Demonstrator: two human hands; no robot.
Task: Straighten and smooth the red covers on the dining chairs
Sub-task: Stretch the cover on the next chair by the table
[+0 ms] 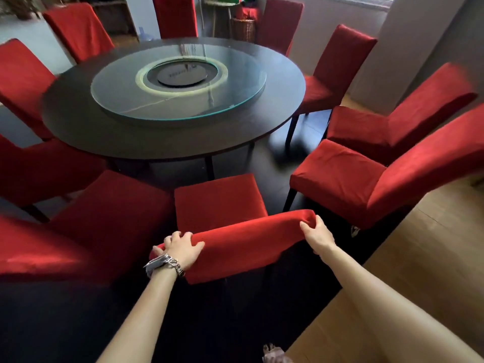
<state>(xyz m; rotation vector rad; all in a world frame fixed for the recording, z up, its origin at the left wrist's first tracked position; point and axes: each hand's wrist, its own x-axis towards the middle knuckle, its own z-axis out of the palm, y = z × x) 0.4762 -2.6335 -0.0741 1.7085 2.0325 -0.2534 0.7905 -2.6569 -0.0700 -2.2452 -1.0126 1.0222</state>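
The nearest dining chair stands right in front of me, its red cover (243,242) stretched over the backrest top and the seat (218,200) beyond it. My left hand (180,247) grips the left top corner of the backrest cover, fingers curled over the edge. At the right top corner my right hand (318,235) pinches the fabric, which bunches slightly there. A chain bracelet hangs on my left wrist.
Several more red-covered chairs ring a dark round table (78,121) with a glass turntable (178,82). One chair (340,176) sits close on the right, another (104,218) close on the left. Wooden flooring (408,258) lies to my right; a wicker basket (243,28) stands at the back.
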